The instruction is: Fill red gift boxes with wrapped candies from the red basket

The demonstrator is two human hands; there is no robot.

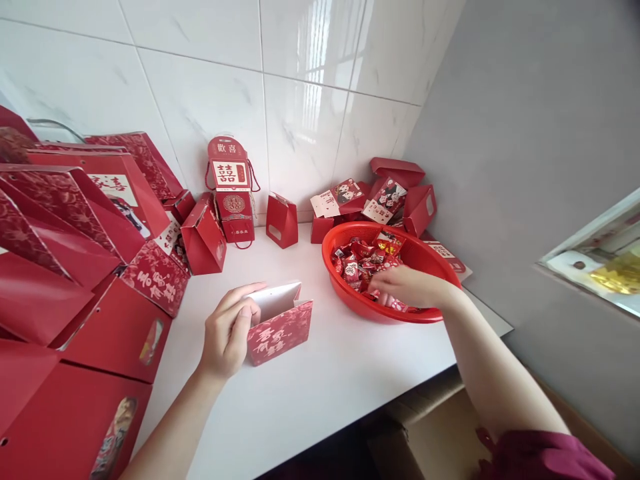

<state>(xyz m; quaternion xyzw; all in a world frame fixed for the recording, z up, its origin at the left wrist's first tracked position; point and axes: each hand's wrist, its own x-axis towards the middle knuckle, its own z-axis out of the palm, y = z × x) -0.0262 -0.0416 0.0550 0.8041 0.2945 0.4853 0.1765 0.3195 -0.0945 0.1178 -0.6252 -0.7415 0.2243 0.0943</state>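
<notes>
On the white table stands a red patterned paper gift box (281,335), its top open and its pale inside showing. My left hand (227,330) grips the box by its left side, with the thumb at the front edge. To the right is a red plastic basket (345,297) partly filled with wrapped candies (353,270). My right hand (395,283) reaches down into this basket, touching the candies. Its fingertips are partly hidden and blurred, so whether they hold a candy cannot be made out.
Many red gift boxes (113,327) crowd the table's left side. Along the tiled wall stand a tall decorated box (230,177) and a small red box (281,220). More boxes (385,193) are heaped behind the basket. Below the table's front edge sits a cardboard box (440,433).
</notes>
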